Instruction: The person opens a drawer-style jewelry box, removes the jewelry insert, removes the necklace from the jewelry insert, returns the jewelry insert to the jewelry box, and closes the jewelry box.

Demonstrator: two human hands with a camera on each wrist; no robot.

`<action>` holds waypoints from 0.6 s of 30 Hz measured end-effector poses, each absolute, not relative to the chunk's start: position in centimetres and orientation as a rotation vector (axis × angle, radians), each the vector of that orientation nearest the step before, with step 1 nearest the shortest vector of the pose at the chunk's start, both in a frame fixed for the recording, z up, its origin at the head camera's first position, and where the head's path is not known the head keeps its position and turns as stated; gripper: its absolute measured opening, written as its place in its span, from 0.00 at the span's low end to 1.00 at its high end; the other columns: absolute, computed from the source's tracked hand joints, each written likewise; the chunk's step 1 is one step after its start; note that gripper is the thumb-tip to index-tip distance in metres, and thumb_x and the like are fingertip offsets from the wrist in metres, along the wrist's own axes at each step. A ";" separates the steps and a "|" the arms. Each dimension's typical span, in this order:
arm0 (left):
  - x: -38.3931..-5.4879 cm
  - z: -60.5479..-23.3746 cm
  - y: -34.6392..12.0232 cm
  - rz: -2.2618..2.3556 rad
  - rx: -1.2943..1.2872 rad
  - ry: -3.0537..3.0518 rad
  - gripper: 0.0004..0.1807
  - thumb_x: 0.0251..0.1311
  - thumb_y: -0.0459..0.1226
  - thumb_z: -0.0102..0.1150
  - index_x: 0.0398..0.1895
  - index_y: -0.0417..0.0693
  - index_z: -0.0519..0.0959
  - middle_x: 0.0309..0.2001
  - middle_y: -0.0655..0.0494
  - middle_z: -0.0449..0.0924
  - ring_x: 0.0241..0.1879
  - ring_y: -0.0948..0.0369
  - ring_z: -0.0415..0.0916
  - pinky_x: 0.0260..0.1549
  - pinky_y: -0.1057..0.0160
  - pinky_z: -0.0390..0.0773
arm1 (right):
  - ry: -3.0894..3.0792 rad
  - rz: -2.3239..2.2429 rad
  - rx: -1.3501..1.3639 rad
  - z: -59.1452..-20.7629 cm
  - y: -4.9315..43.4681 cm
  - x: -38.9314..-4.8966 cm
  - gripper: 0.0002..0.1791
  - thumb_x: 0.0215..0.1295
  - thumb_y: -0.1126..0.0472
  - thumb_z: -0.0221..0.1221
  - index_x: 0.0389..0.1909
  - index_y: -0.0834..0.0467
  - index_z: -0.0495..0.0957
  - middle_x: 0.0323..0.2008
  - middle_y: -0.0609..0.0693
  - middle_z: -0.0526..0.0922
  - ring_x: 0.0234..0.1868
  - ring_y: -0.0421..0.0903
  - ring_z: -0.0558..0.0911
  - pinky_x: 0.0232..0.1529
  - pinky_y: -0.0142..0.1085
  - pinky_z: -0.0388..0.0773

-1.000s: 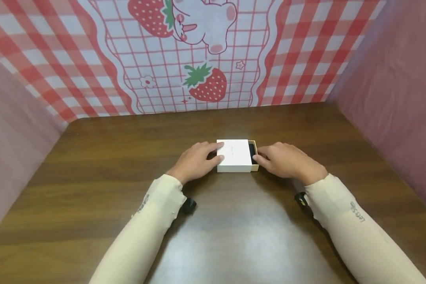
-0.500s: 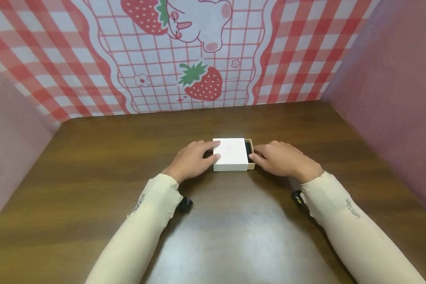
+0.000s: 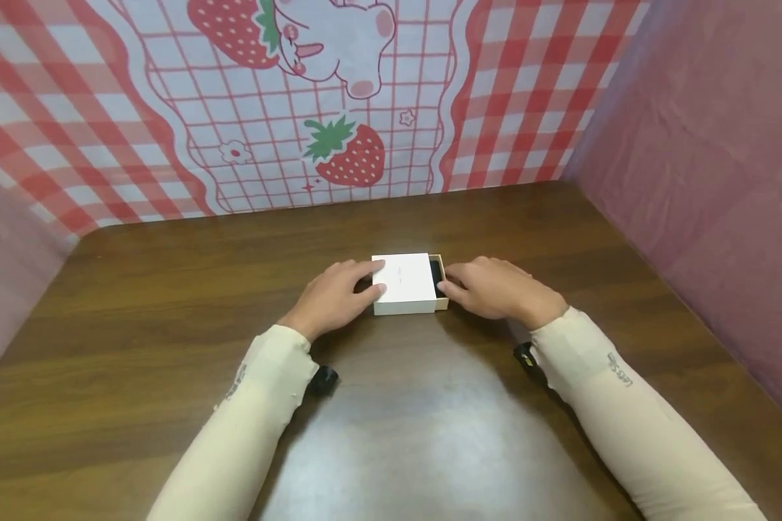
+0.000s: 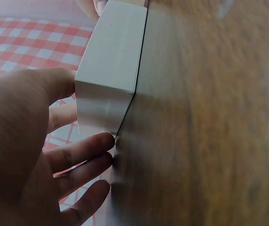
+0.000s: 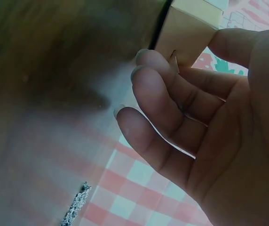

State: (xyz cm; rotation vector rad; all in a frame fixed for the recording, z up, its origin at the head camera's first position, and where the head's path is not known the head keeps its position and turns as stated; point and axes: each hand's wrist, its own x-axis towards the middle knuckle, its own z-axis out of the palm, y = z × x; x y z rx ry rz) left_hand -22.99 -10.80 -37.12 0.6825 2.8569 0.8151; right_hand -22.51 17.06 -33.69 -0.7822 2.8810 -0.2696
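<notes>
A white slide-out box [image 3: 400,281] lies on the wooden table, its sleeve in place and a tan inner tray [image 3: 441,304] sticking out a little at the right end. Something black [image 3: 436,278] shows inside the tray. My left hand [image 3: 329,298] rests its thumb and forefinger on the sleeve's left end; in the left wrist view the other fingers extend loosely below that end. My right hand [image 3: 498,287] pinches the tray's end wall between thumb and forefinger. Its remaining fingers hang half bent beside the tray [image 5: 186,35] in the right wrist view.
The brown table [image 3: 391,405] spreads around the box. A red-and-white checked cloth with strawberries [image 3: 352,155] hangs behind it. Pink walls [image 3: 710,145] flank both sides. Small dark wrist cameras [image 3: 324,380] sit below the sleeves.
Box and both hands appear farther left in the head view, along with the whole backdrop. The tray sticks out about as far as before, and both hands keep their places on the box.
</notes>
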 end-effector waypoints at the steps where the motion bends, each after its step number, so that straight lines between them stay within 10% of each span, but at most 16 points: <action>1: -23.0 -37.0 -10.9 0.808 0.681 2.860 0.30 0.72 0.56 0.51 0.75 0.64 0.67 0.67 0.55 0.71 0.66 0.54 0.65 0.64 0.44 0.65 | 2.881 -0.271 -0.783 -33.6 17.0 -22.6 0.16 0.77 0.47 0.52 0.33 0.52 0.76 0.23 0.45 0.72 0.30 0.45 0.75 0.36 0.44 0.72; 18: -23.1 -36.7 -10.8 0.792 0.647 2.879 0.29 0.72 0.55 0.52 0.74 0.63 0.68 0.66 0.56 0.72 0.64 0.56 0.67 0.63 0.47 0.67 | 2.887 -0.271 -0.793 -33.8 16.8 -22.9 0.14 0.76 0.48 0.53 0.38 0.54 0.79 0.24 0.45 0.76 0.29 0.45 0.76 0.36 0.46 0.74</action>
